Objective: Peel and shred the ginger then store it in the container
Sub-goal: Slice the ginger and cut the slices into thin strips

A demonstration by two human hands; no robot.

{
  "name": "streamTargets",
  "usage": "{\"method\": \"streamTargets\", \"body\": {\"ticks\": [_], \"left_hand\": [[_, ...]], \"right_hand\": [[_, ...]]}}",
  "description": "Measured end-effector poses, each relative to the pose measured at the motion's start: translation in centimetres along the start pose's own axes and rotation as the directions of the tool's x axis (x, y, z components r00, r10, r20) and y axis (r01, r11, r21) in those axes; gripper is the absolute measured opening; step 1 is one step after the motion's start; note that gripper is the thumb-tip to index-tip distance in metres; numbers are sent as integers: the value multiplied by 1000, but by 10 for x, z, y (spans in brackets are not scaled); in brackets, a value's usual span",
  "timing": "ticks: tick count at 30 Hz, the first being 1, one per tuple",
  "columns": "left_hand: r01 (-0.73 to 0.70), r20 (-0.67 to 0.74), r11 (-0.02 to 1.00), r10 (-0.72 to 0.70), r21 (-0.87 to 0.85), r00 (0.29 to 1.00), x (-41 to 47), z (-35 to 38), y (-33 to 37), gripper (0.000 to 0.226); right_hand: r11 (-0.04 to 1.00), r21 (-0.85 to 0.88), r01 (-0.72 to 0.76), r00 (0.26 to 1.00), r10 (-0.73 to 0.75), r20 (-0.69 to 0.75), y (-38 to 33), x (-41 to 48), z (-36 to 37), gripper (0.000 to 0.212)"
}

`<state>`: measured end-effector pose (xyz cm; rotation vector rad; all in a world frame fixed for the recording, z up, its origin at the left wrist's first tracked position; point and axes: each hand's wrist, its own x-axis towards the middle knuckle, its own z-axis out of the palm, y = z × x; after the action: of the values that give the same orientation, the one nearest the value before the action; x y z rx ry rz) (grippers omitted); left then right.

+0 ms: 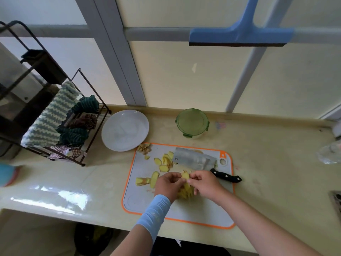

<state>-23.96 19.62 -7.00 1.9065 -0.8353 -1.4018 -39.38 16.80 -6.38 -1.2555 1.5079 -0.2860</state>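
both hands low over the cutting board (203, 217), forearms angled in from the bottom edge. left hand (167, 183) and right hand (203, 182) face each other, fingertips of both curled and pinching a ginger slice (185, 175) between them, above a pile of cut ginger (185, 192) on the board. more ginger slices (164, 162) lie beside the cleaver (195, 160). peel scraps (144, 147) at the board's far left corner. green-lidded container (191, 122) closed, contents cannot tell. white plate (125, 130) beside the board.

Ginger slices (185, 189) stacked; lidded green container (191, 122) apart.
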Motion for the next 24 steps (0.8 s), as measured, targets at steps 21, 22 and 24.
{"method": "streamTargets", "body": {"ticks": [21,22,24], "left_hand": [[-419,306,465,301,780,903,20,1,-20,66],[-423,310,463,301,779,902,20,1,-20,66],[-431,324,459,295,776,899,21,1,-19,66]], "right_hand": [[917,-370,-148,976,76,-203,19,7,13,6],[919,-376,-121,981,51,-189,19,7,12,9],[904,-424,-50,991,-6,-131,18,7,11,9]]}}
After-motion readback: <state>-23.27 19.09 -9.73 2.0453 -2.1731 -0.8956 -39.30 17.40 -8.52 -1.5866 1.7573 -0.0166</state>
